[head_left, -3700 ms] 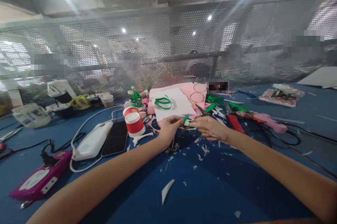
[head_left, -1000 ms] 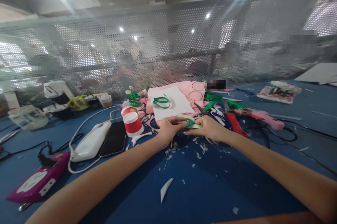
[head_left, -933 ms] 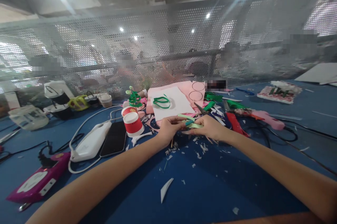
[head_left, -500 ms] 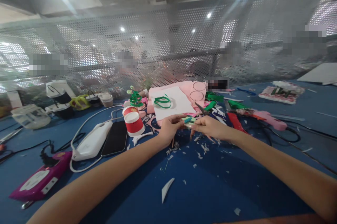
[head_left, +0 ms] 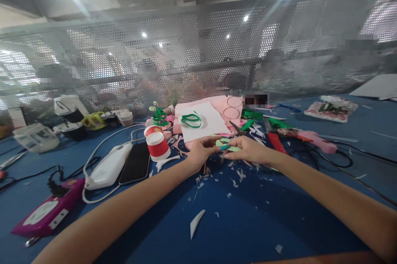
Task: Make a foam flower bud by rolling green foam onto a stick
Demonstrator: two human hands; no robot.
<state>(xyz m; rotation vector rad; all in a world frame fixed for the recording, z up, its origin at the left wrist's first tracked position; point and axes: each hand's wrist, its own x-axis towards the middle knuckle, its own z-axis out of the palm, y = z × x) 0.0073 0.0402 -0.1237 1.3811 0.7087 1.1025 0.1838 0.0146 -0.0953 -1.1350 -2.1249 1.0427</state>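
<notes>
Both my hands meet over the middle of the blue table (head_left: 254, 218). My left hand (head_left: 201, 152) pinches one end of a small light green paper piece (head_left: 226, 144) and my right hand (head_left: 248, 150) pinches the other end, its fingers closed round it. A thin wooden stick (head_left: 204, 168) pokes down below my left hand. Scissors (head_left: 238, 129) lie just behind my hands, beside green strips (head_left: 249, 124). White and pale scraps (head_left: 235, 174) litter the table under my hands.
Two red paper cups (head_left: 157, 145) stand left of my hands, next to a black phone (head_left: 135, 163) and a white device (head_left: 108, 166). Behind lie white paper with a green loop (head_left: 191, 120), pink foam (head_left: 217, 105), and a pink glue gun (head_left: 313, 136). A perforated metal screen (head_left: 198, 57) backs the table.
My hands stay together on the green paper piece; my right hand's fingers have shifted slightly along it since half a second ago. Nothing else has moved.
</notes>
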